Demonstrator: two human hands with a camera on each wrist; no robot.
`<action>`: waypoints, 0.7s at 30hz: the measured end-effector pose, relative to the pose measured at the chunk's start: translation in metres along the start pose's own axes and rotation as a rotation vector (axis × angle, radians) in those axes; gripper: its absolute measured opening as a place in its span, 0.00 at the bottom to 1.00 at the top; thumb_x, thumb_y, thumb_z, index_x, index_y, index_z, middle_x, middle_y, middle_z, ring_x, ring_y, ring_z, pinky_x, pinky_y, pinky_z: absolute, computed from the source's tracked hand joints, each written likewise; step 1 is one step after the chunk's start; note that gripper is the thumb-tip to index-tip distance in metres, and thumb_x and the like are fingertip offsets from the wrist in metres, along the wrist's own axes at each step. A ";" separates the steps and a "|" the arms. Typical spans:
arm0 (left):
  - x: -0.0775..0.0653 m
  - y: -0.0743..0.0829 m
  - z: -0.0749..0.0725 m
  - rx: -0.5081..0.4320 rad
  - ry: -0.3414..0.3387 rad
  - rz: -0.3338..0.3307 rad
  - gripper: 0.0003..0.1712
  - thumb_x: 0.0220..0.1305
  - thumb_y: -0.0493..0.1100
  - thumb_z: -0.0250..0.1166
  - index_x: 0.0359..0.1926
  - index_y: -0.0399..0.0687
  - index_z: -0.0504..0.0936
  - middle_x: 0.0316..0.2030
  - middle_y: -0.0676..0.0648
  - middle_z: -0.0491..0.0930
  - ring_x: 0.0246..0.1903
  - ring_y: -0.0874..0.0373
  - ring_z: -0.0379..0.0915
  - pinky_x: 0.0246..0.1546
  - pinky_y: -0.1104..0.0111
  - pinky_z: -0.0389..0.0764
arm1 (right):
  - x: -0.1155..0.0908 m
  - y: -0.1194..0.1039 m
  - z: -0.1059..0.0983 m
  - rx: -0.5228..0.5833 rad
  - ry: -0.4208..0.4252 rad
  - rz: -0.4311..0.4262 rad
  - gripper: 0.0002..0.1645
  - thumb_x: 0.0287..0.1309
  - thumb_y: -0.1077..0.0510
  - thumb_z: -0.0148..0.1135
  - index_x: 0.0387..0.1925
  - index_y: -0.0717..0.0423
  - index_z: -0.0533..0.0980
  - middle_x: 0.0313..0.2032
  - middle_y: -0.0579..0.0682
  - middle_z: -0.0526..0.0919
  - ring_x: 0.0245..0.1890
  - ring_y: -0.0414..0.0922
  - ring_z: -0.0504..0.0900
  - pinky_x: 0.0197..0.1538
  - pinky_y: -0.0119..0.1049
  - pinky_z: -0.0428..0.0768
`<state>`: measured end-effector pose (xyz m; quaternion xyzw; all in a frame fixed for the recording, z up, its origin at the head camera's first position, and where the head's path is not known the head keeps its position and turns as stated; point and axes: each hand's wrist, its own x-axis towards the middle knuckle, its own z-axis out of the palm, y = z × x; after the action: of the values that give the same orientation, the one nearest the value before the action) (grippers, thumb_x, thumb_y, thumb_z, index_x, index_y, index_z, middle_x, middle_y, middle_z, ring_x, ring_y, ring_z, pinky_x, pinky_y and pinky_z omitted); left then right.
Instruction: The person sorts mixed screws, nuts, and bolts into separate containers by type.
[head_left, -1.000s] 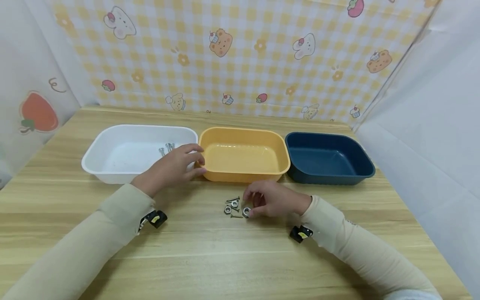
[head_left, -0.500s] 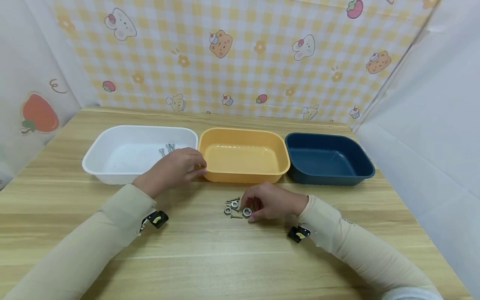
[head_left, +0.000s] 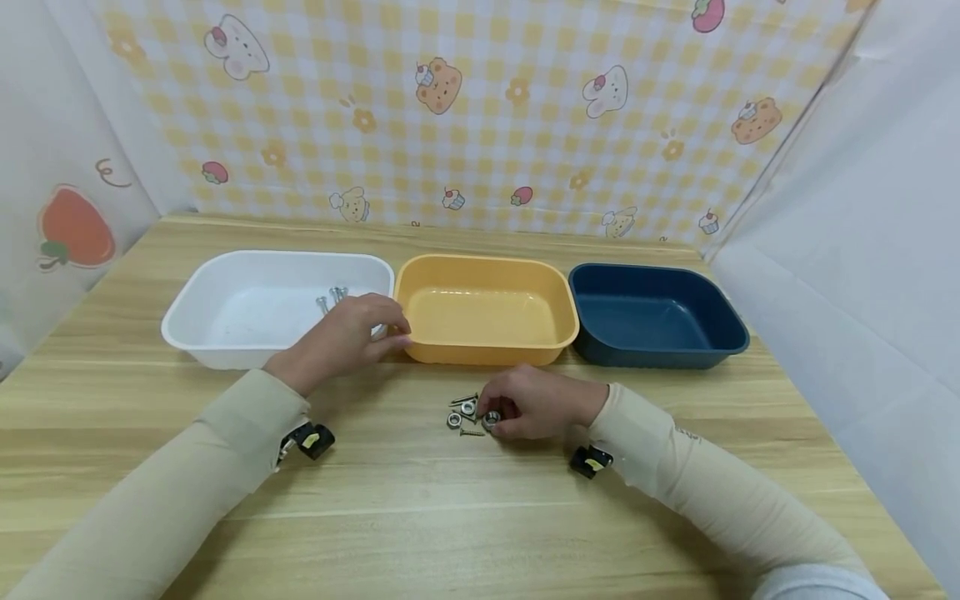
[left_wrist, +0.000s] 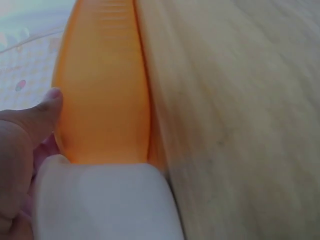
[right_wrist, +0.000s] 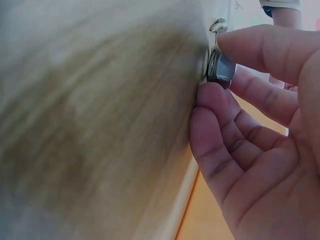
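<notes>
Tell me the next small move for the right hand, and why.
Probably lift the nut straight up from the table: the right hand seems to have it pinched, and none of the nearby screws appears to lie on it.

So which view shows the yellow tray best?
The head view, showing the inside of the yellow tray and nearly all its rim, the left hand overlapping one corner. The left wrist view shows mainly its outer wall; the right wrist view, apparently a strip.

Nuts (head_left: 454, 421) and screws (head_left: 472, 432) lie before three trays (head_left: 487, 354).
</notes>
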<state>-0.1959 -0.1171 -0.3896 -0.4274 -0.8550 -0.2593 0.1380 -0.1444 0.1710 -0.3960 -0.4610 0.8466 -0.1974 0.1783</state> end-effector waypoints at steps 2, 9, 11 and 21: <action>0.000 -0.001 0.001 0.007 0.014 0.007 0.04 0.56 0.38 0.73 0.30 0.44 0.85 0.30 0.50 0.83 0.35 0.53 0.78 0.43 0.57 0.77 | 0.000 0.001 -0.001 -0.002 -0.006 0.004 0.10 0.58 0.61 0.65 0.42 0.58 0.80 0.32 0.42 0.78 0.29 0.33 0.74 0.32 0.26 0.76; -0.002 -0.002 0.004 0.027 0.048 0.053 0.04 0.55 0.37 0.73 0.30 0.43 0.84 0.30 0.49 0.82 0.35 0.53 0.78 0.43 0.57 0.77 | 0.000 0.000 -0.008 0.030 0.012 -0.001 0.08 0.59 0.61 0.64 0.42 0.57 0.80 0.34 0.42 0.78 0.32 0.34 0.75 0.37 0.28 0.77; -0.002 -0.001 0.004 0.026 0.050 0.051 0.04 0.56 0.38 0.73 0.30 0.44 0.84 0.30 0.50 0.82 0.35 0.53 0.78 0.43 0.57 0.78 | 0.001 -0.001 -0.013 0.042 0.030 0.001 0.08 0.59 0.61 0.65 0.42 0.56 0.80 0.34 0.41 0.78 0.33 0.35 0.75 0.37 0.28 0.78; 0.000 -0.003 0.003 -0.010 0.000 -0.057 0.06 0.56 0.40 0.73 0.30 0.45 0.83 0.27 0.52 0.82 0.31 0.56 0.77 0.38 0.58 0.76 | 0.004 -0.004 -0.036 0.093 0.148 0.024 0.10 0.59 0.63 0.65 0.43 0.60 0.79 0.37 0.43 0.80 0.34 0.37 0.77 0.40 0.31 0.79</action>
<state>-0.1980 -0.1167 -0.3927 -0.4036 -0.8655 -0.2673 0.1285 -0.1608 0.1719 -0.3630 -0.4262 0.8528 -0.2679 0.1386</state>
